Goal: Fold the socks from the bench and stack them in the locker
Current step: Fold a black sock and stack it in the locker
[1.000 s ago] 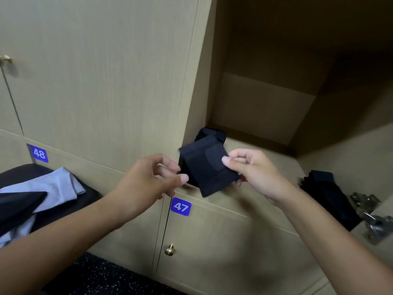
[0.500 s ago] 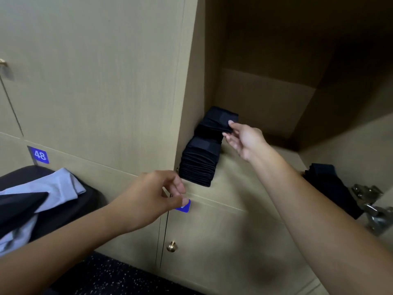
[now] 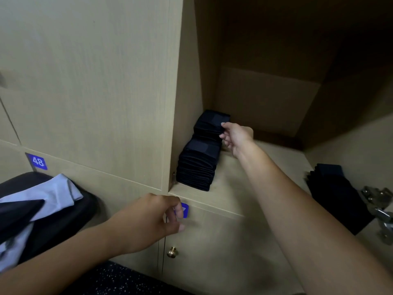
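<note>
Right hand (image 3: 236, 136) is reached into the open locker (image 3: 265, 103), fingers (image 3: 223, 125) lightly curled against the right side of the rear sock stack (image 3: 210, 126). Fingertips touch the top folded sock; can't tell for sure if they pinch it or just rest on it, the dark cloth hides the contact.

Left hand (image 3: 148, 222) hangs outside, below the front edge of the locker shelf (image 3: 234, 179), fingers loosely curled, holding nothing. It covers most of a blue number tag (image 3: 184, 209) on the lower door.

Socks: two stacks of dark folded socks in a row along the left wall of the locker. The rear stack is near the back left corner of the shelf. The front sock stack (image 3: 197, 167) is taller, touches the rear one and ends just short of the shelf's front left corner. A third pile of dark socks (image 3: 336, 192) lies at the right side of the shelf, near the front right corner, beside a metal door hinge (image 3: 378, 207).

Outside: lower door has a brass knob (image 3: 172, 251). Blue tag "48" (image 3: 37, 161) on the next locker to the left. Far left, a black padded table (image 3: 70, 209) carries light grey cloth (image 3: 55, 192) and a dark piece on top of it; whether those are socks is unclear. Speckled dark floor (image 3: 119, 279) along the bottom.
</note>
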The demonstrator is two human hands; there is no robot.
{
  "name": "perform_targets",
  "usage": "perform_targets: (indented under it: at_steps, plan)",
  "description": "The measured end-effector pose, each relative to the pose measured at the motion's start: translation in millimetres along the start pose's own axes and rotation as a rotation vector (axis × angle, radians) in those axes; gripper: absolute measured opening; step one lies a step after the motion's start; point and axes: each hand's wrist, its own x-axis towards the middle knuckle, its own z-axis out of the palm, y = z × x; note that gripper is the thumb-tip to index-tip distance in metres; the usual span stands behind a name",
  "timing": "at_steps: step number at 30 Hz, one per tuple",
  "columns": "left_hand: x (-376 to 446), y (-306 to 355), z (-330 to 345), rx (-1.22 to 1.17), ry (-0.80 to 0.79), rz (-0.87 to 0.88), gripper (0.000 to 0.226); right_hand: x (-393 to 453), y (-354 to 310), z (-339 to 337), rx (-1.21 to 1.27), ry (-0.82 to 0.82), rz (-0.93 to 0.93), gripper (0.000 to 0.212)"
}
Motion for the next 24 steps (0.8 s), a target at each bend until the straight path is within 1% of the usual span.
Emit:
perform_targets:
  at_steps: [3,5,8,14,18,20,24]
  plan:
    - [0.5,-1.7,1.4,0.033,-0.012,-0.003,0.019,4.9,3.9,0.9,-0.027,0.016,0.002,0.013]
    - [0.9,-3.3,1.6,0.036,-0.015,-0.006,0.019,7.7,6.3,1.5,-0.037,0.024,0.013,0.017]
    - [1.9,-4.9,1.2,0.029,-0.027,-0.014,0.019,11.5,8.6,2.4,0.002,0.009,0.047,0.021]
    - [1.4,-3.1,1.0,0.022,-0.023,-0.006,0.018,14.8,9.5,2.4,0.043,0.024,0.092,0.010]
    - [-0.9,-3.1,-1.6,0.003,-0.025,-0.008,0.017,17.0,12.4,3.5,-0.022,0.046,0.047,0.013]
    - [-1.6,-4.5,-3.1,-0.003,-0.020,-0.014,0.017,17.9,14.7,4.1,-0.074,0.062,0.002,0.010]
    - [-2.9,-7.9,-6.4,-0.013,-0.013,-0.016,0.016,18.9,15.1,3.8,-0.131,0.064,-0.056,0.015]
